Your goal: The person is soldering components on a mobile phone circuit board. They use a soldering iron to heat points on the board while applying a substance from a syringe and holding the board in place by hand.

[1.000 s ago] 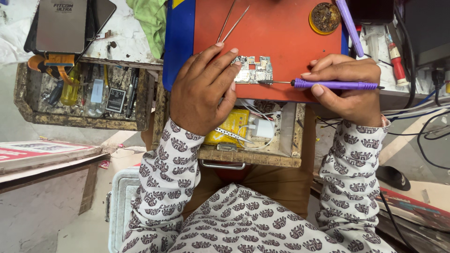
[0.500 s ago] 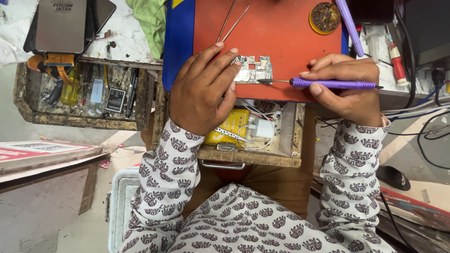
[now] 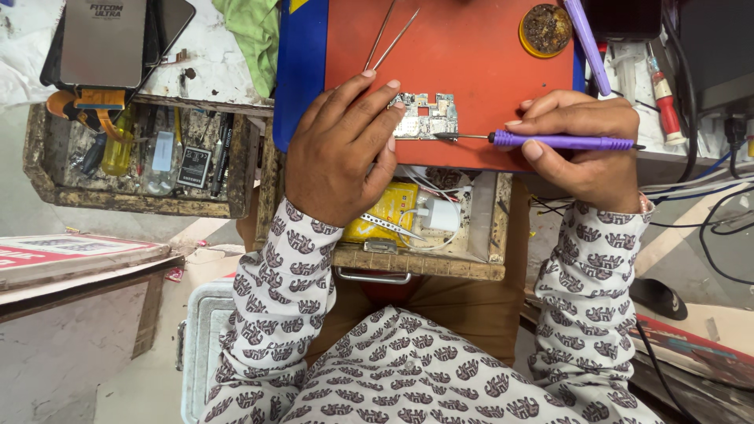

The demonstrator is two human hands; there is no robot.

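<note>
A small phone circuit board point(image 3: 428, 116) lies near the front edge of an orange work mat point(image 3: 471, 55). My left hand point(image 3: 339, 149) rests on the mat with its fingertips pressing the board's left end. My right hand point(image 3: 585, 145) grips a purple-handled soldering iron point(image 3: 561, 141) held level, its thin metal tip touching the board's right side. Metal tweezers point(image 3: 390, 35) lie on the mat above my left hand.
An open wooden drawer point(image 3: 416, 263) under the mat holds a yellow packet, a white charger and a blade. A second tray point(image 3: 133, 157) at left holds small parts and a bottle. A round tin point(image 3: 547, 28), a red screwdriver point(image 3: 664, 90) and cables sit at right.
</note>
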